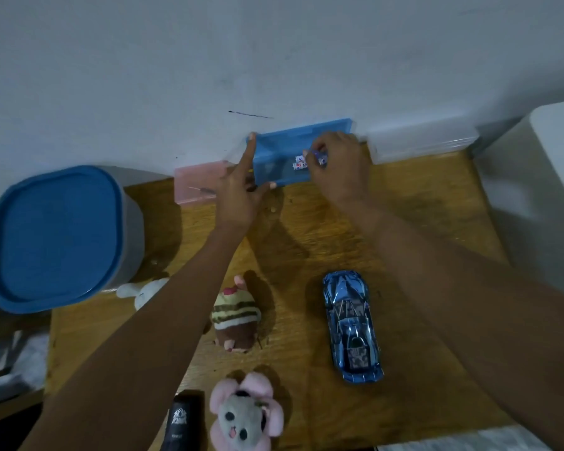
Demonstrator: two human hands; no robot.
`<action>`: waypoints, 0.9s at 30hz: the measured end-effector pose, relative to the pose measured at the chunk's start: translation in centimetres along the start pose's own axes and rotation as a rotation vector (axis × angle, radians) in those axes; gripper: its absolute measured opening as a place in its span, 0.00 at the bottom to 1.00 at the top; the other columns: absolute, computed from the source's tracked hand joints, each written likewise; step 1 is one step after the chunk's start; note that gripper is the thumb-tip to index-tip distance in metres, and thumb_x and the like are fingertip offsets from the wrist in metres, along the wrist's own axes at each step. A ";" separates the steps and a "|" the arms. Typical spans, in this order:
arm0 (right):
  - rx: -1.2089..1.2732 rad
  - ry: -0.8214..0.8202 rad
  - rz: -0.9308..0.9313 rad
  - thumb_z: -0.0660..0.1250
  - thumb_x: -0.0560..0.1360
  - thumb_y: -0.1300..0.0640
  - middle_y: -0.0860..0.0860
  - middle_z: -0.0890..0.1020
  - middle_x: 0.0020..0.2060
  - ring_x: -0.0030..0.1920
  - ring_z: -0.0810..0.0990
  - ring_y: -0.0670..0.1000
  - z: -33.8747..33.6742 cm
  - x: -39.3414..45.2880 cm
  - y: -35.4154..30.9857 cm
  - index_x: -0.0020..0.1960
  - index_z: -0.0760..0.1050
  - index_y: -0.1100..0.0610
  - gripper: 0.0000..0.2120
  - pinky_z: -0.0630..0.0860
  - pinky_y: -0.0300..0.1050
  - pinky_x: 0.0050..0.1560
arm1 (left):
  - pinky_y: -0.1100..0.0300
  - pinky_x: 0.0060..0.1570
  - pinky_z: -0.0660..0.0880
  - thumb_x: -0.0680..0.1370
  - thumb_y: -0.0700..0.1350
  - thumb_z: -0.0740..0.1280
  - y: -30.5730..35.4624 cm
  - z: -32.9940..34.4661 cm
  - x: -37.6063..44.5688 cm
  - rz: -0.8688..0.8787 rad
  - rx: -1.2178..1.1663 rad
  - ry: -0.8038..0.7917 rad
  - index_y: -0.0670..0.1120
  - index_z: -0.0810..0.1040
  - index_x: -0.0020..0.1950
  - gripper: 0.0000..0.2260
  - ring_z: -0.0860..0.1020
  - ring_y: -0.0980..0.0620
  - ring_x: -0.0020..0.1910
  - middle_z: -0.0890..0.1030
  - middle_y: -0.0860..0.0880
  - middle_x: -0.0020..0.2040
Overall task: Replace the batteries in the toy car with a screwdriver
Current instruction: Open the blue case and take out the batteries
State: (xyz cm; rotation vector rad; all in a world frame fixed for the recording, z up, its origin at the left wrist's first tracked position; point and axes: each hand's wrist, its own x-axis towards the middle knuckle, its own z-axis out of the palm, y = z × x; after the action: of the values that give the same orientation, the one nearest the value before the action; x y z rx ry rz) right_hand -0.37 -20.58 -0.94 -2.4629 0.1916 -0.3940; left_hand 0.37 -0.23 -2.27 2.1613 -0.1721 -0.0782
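Note:
A shiny blue toy car [350,325] stands on the wooden table, right of centre, untouched. At the back against the wall lies an open blue plastic box [274,157] with white-labelled batteries [298,162] inside. My left hand [241,187] holds the box's left end, index finger on the far rim and thumb on the near rim. My right hand [337,166] reaches into the box from the right, with its fingertips pinched on a small battery [321,157]. A thin tool, perhaps the screwdriver [201,189], lies in the pink box.
A pink box [192,183] sits left of the blue one, a clear box [420,141] right of it. A large blue-lidded tub [56,236] stands at left. Three plush toys [235,317] [245,415] [144,291] and a black object [184,421] occupy the near table.

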 end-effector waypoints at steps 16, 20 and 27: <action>-0.488 -0.215 -0.228 0.53 0.81 0.45 0.58 0.74 0.60 0.57 0.73 0.59 1.0 -1.2 0.5 0.67 0.70 0.54 0.21 0.70 0.54 0.58 | 0.54 0.53 0.83 0.73 0.47 0.77 0.1 0.2 0.0 0.036 -0.031 0.057 0.57 0.56 0.81 0.43 0.81 0.52 0.58 0.79 0.42 0.66; -0.501 -0.226 -0.221 0.52 0.80 0.45 0.60 0.73 0.57 0.55 0.72 0.60 1.4 -1.2 0.6 0.65 0.70 0.55 0.21 0.68 0.55 0.58 | 0.58 0.52 0.83 0.73 0.47 0.77 0.3 0.2 -0.1 0.041 -0.028 0.077 0.55 0.57 0.81 0.42 0.81 0.55 0.57 0.80 0.43 0.65; -0.536 -0.237 -0.212 0.51 0.80 0.45 0.60 0.74 0.59 0.59 0.72 0.61 1.7 -1.4 0.7 0.63 0.71 0.56 0.21 0.69 0.57 0.61 | 0.59 0.52 0.82 0.73 0.46 0.77 0.3 0.5 0.0 0.040 -0.028 0.078 0.55 0.57 0.81 0.43 0.81 0.52 0.58 0.79 0.41 0.65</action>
State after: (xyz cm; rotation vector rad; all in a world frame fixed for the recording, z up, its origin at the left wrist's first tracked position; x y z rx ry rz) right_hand -1.15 -19.88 -2.95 -3.0454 -0.0777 -0.1428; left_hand 0.23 -0.83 -2.27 2.1286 -0.1687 0.0268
